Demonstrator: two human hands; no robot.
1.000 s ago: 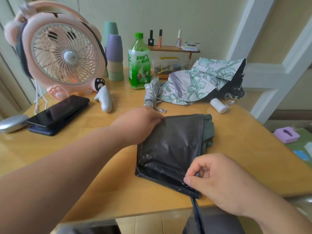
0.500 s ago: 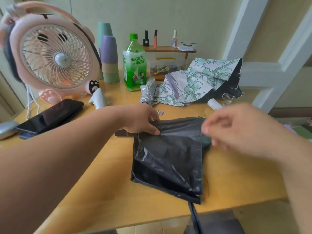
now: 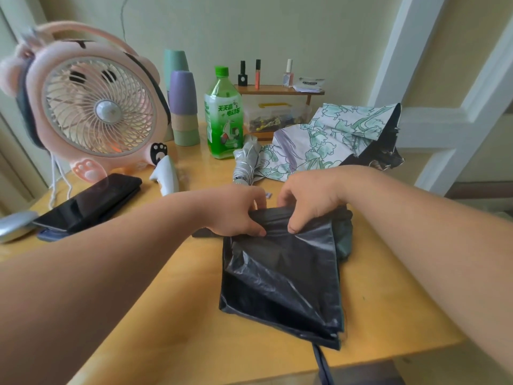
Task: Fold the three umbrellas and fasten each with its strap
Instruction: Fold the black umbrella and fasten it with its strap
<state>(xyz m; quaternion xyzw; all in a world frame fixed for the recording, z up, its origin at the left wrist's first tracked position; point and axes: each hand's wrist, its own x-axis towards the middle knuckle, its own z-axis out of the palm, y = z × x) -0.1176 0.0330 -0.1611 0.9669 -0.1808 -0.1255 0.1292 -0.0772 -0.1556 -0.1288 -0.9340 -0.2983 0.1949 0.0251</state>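
A collapsed umbrella with a shiny black lining lies flat on the wooden table, its strap hanging over the near edge. My left hand grips the canopy's far left corner. My right hand pinches the far edge just beside it, fingers curled into the fabric. Behind them lies a floral white and green umbrella with a dark lining, loosely bunched. A silver folded umbrella lies next to it, by the bottle.
A pink fan stands at the back left, with a black phone on a case in front. Stacked cups, a green bottle and a small wooden shelf with nail polish line the back. A white door frame stands on the right.
My right hand left the near corner by the strap, swept across the umbrella, and now pinches the far edge next to my left hand. The left hand kept its grip.
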